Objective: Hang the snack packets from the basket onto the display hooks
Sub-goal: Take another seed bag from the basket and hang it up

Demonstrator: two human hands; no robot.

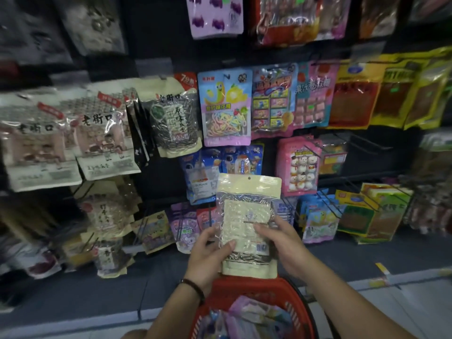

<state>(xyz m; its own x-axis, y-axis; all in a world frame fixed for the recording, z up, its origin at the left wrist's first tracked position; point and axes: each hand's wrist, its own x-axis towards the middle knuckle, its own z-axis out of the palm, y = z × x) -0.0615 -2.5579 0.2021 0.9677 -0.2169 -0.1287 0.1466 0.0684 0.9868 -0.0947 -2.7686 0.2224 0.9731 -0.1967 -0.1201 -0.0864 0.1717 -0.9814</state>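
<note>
**Ann:** Look, you hold the seed packet (247,216) with both hands. Your left hand (208,250) pinches its left edge, thumb on the front. Your right hand (283,243) curls round its right side.

**Ben:** Yes, and it stands tall, just above the red basket (244,287) near you. Its long way runs up and down. The little hole (249,178) is at the top, far from your hands.

**Ann:** Where does it go?

**Ben:** The same kind of packet (175,118) hangs up and to the left on the far wall. I think you must lift yours up and left, hole first. Your left hand is nearer that side. I cannot see the hook there, because packets hide it.
</note>
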